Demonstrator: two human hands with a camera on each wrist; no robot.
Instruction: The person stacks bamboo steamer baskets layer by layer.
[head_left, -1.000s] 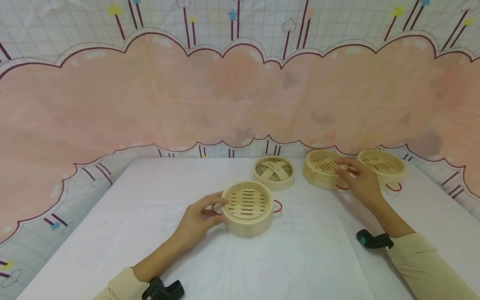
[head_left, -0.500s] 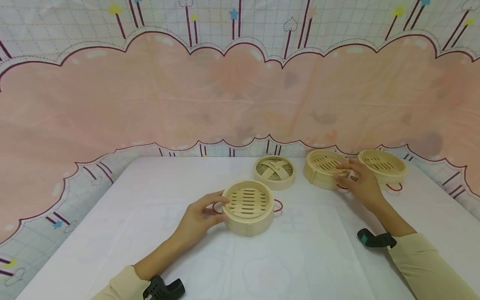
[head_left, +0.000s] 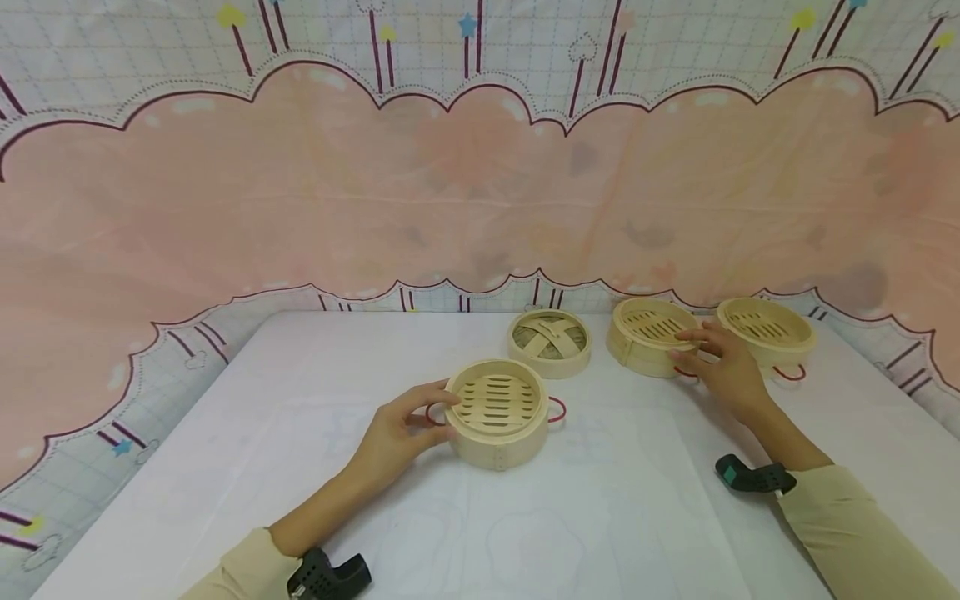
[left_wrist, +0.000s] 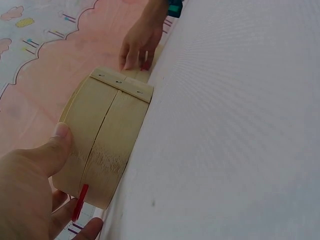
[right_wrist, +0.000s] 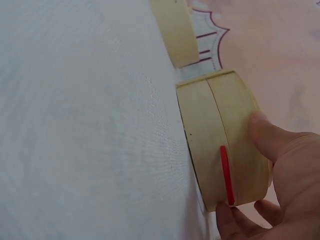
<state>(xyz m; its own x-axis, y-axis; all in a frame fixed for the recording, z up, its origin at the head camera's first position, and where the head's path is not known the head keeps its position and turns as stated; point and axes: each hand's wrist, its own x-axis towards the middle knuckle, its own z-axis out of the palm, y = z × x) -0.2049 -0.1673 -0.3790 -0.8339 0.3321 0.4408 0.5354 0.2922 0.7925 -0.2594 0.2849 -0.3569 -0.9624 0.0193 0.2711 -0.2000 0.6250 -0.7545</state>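
A round bamboo steamer basket (head_left: 498, 400) with a slatted bottom and red loop handles stands on the white table. My left hand (head_left: 397, 423) grips its left side; in the left wrist view the thumb lies on its wall, with fingers beside the red handle (left_wrist: 80, 202). Farther back to the right is a second steamer basket (head_left: 647, 325). My right hand (head_left: 722, 367) holds that one by its right side, thumb on the wall (right_wrist: 220, 140) in the right wrist view and fingers around the edge near its red handle (right_wrist: 227, 175).
A bamboo steamer lid (head_left: 550, 343) with a woven cross top lies behind the left-hand basket. A third steamer basket (head_left: 767, 327) stands at the far right, just past my right hand. A patterned cloth backdrop (head_left: 465, 192) rises at the table's (head_left: 337, 358) back edge.
My right hand's thumb and fingers have closed in on the side of the back basket. The left hand and its basket stay in place.
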